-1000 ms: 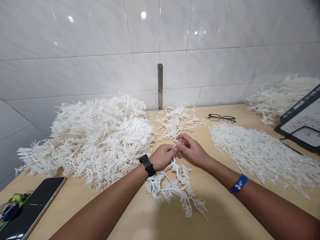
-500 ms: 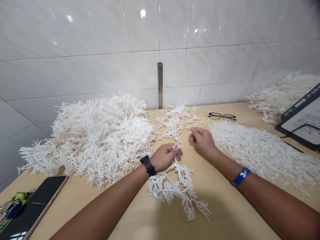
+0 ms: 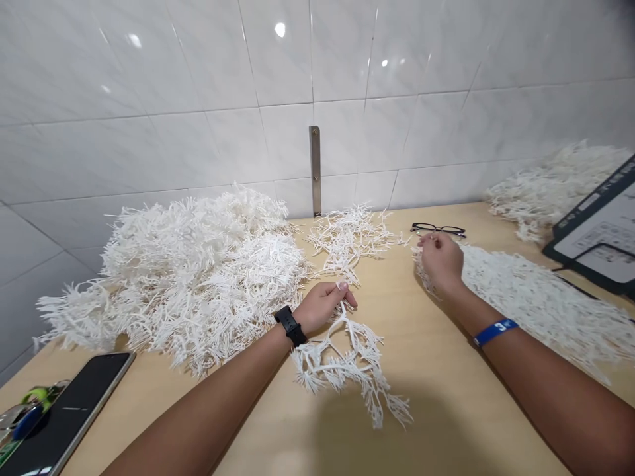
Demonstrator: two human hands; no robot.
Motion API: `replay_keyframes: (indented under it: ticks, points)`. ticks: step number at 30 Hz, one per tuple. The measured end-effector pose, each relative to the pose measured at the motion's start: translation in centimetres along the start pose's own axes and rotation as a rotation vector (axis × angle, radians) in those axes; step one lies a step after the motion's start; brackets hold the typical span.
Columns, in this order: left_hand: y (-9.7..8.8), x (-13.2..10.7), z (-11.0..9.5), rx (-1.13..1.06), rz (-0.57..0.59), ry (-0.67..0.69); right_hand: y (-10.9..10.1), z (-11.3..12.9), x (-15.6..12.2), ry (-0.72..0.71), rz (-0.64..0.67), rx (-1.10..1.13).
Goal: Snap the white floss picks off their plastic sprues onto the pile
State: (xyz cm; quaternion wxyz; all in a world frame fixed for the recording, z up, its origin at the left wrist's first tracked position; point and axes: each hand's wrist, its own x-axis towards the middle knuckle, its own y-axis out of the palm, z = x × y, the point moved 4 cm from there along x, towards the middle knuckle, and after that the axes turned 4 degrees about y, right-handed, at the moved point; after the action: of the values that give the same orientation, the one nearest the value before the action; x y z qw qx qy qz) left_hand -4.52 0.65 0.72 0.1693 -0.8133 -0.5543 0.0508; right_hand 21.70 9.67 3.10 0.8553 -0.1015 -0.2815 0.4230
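Note:
My left hand (image 3: 325, 305) pinches the stem end of a white branched plastic sprig (image 3: 347, 360), which hangs toward me over the table with its feathery tips spread. My right hand (image 3: 441, 261) is closed, thumb and fingers together, above the near-left corner of a flat spread of small white pieces (image 3: 526, 297); whatever it holds is too small to make out. Left of my left hand rises a big heap of white sprigs (image 3: 198, 271). A smaller pile of thin bare white branches (image 3: 352, 238) lies just beyond my hands.
Black-framed glasses (image 3: 438, 230) lie just behind my right hand. A phone (image 3: 74, 410) with keys (image 3: 30, 413) on it rests at the left. A dark-bordered board (image 3: 600, 231) and another white heap (image 3: 560, 188) stand at the right. The tiled wall (image 3: 198, 152) bounds the table behind.
My right hand has moved right and away from me, from beside the left hand to the flat spread. My left hand keeps the sprig nearly in place.

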Motion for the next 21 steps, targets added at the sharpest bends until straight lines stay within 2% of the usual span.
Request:
replay_keyframes:
  ticks: [3, 5, 6, 8, 11, 13, 17, 21]
  points:
    - [0.0, 0.0, -0.1, 0.001, 0.022, -0.005, -0.8, 0.9, -0.2, -0.146, -0.128, -0.07]
    - [0.1, -0.1, -0.2, 0.022, 0.034, -0.015, -0.7, 2.4, -1.6, -0.267, -0.085, -0.033]
    - [0.1, -0.1, -0.2, 0.036, 0.043, -0.016, -0.5, 3.2, -2.7, -0.308, -0.016, 0.016]
    - [0.3, -0.2, -0.4, 0.064, 0.068, -0.004, 0.3, 4.9, -5.2, -0.351, 0.236, 0.118]
    - [0.5, -0.2, -0.6, 0.07, 0.092, 0.036, 1.7, 6.9, -9.1, -0.488, 0.597, 0.131]
    - [0.5, -0.2, -0.8, 0.067, 0.084, 0.057, 2.3, 7.5, -10.8, -0.593, 0.758, 0.142]
    - [0.4, -0.2, -0.9, 0.083, 0.098, 0.095, 3.0, 7.4, -11.5, -0.63, 0.883, 0.202]
    - [0.5, -0.2, -0.8, 0.11, 0.146, 0.094, 3.0, 7.6, -11.5, -0.638, 0.904, 0.251]
